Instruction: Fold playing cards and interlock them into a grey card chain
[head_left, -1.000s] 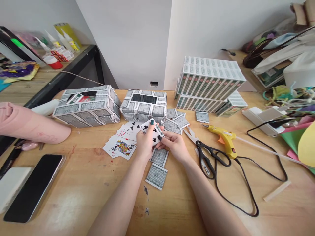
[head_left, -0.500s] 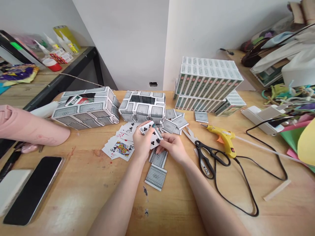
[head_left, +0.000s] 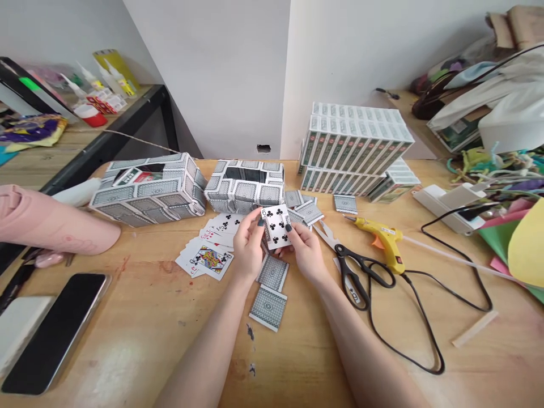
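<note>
Between my two hands is a playing card point(head_left: 275, 225), the six of clubs, face toward me. My left hand point(head_left: 250, 243) pinches its left edge, thumb on the face. My right hand point(head_left: 304, 246) grips its lower right side, where an edge looks folded. Below them, face-down cards point(head_left: 268, 307) with grey patterned backs lie on the table. A fan of face-up cards point(head_left: 212, 258), a queen among them, is left of my left hand. Behind the hands stands a box covered in cards point(head_left: 245, 187), with an opening on top. More face-down cards point(head_left: 309, 211) lie beside it.
Black-handled scissors point(head_left: 356, 266) and a yellow glue gun point(head_left: 385, 238) with its cord lie on the right. Stacked card packs point(head_left: 357, 141) stand at the back right. Another card-covered box point(head_left: 148, 190), a pink roll point(head_left: 55, 221) and a phone point(head_left: 55, 331) are on the left.
The six of clubs has turned from a tilt to nearly upright, facing me. My right hand has moved up and right along its side. The camera view has shifted slightly.
</note>
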